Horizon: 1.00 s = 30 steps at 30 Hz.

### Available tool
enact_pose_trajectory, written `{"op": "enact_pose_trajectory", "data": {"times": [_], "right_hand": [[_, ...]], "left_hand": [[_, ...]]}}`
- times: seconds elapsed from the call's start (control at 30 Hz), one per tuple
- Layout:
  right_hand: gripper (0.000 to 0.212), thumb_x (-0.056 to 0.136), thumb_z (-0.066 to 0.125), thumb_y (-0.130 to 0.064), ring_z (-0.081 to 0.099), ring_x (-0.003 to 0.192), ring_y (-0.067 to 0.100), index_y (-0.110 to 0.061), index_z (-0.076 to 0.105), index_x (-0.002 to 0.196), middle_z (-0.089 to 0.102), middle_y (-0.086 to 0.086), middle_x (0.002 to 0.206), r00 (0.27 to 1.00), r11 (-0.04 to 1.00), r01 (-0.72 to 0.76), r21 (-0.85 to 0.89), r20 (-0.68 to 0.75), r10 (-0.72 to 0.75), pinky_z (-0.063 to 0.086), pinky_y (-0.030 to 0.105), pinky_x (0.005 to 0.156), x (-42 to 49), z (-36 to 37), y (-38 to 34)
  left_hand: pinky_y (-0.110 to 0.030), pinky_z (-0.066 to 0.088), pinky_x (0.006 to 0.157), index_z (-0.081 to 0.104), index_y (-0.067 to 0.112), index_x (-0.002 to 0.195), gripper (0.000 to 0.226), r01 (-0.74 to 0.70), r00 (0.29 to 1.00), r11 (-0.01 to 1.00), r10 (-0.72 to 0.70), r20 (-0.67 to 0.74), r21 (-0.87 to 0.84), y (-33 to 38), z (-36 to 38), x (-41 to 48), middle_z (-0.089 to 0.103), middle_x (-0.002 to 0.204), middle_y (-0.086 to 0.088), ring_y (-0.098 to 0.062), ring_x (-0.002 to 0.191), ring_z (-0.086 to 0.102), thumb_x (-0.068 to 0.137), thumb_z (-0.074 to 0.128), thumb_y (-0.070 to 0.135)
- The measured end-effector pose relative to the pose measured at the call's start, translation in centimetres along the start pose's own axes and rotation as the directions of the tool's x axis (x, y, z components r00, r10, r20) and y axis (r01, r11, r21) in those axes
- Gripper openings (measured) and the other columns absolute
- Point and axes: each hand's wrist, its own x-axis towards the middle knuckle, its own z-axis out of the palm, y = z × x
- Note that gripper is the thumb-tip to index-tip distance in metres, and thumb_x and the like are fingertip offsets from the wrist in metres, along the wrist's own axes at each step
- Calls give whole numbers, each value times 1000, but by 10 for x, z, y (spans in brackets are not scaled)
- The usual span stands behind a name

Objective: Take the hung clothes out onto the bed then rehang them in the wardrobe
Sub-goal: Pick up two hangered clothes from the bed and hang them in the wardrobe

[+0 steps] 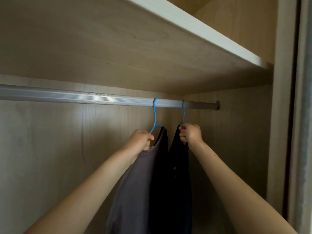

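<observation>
I look into the wardrobe [50, 149], its shelf [185, 22] above a metal rail [67, 96]. A grey garment [135, 183] and a black garment [177, 183] hang from the rail side by side. My left hand [140, 140] curls round the left blue hanger [154, 115]. My right hand [190, 133] grips the right blue hanger [183, 114] at its neck.

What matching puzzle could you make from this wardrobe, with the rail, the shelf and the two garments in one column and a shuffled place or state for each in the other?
Column one:
1. ribbed silver metal rail
2. pale wooden shelf
3. grey fabric garment
4. black fabric garment

Column two:
A. held at its top by the right hand
B. both garments hang from it
C. highest of all, above the rail
D. held at its top by the left hand

Pairs: 1-B, 2-C, 3-D, 4-A.
</observation>
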Motion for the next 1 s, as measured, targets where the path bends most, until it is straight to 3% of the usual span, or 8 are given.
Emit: {"op": "enact_pose_trajectory", "data": {"times": [0.17, 0.4, 0.63, 0.73, 0.83, 0.93, 1.0], "right_hand": [[23, 97, 36, -11, 39, 38, 10, -4, 53, 83, 43, 4, 60, 993, 995, 29, -92, -108, -39, 27, 18, 30, 8, -3, 3], [19, 99, 37, -14, 40, 50, 13, -7, 49, 86, 45, 4, 65, 982, 998, 21, -67, -188, -33, 33, 23, 40, 6, -6, 3], [31, 101, 35, -11, 29, 28, 5, -8, 48, 73, 34, 0, 58, 995, 989, -29, 143, -95, 43, 21, 18, 31, -4, -5, 2], [30, 101, 36, -10, 28, 29, 5, -8, 47, 73, 33, 0, 58, 996, 983, -42, 180, -68, 55, 19, 18, 30, -6, -5, 2], [29, 100, 38, -9, 30, 38, 8, -8, 45, 71, 33, 1, 58, 998, 986, -40, 165, -35, 46, 21, 19, 31, -10, -6, 0], [27, 99, 43, -8, 44, 48, 15, -3, 48, 73, 43, 7, 60, 997, 999, 38, 37, -69, -35, 44, 26, 47, -19, -8, -1], [19, 98, 46, -11, 56, 61, 22, 4, 55, 90, 54, 11, 70, 990, 972, 96, -213, -76, -115, 54, 38, 70, -31, -14, -3]], "left_hand": [[-12, 17, 29, 51, 2, 66, 30, -2, 1000, 1000, 2, -8, -6, -3, 7, 7, 29, 33, 8, -1, 25, 22, 92, 40, -8], [-11, 18, 29, 49, 3, 67, 31, -3, 1000, 1000, 3, 5, -28, -10, 12, 14, 30, 31, 10, 0, 25, 23, 94, 38, -8], [-12, 20, 29, 52, 3, 70, 30, 13, 999, 1000, -12, 33, -13, -10, 11, 12, 33, 33, 9, 0, 25, 26, 95, 38, -5], [-12, 20, 29, 53, 3, 70, 31, 3, 999, 1000, -2, 32, -22, -10, 12, 11, 34, 40, 5, 0, 25, 26, 96, 38, -5], [-13, 23, 30, 53, 4, 69, 31, -10, 1000, 1000, 10, 17, -15, -11, 13, 9, 34, 30, 11, -2, 27, 29, 95, 38, -4], [-26, 39, 52, 59, 8, 70, 26, -138, 987, 958, 154, -46, 253, -10, 14, 4, 51, 42, 5, -21, 47, 47, 91, 46, 5], [-38, 45, 76, 64, 4, 90, 20, -217, 950, 758, 309, -46, 614, -10, 14, -9, 66, 85, -14, -36, 80, 60, 94, 48, 15]]}}
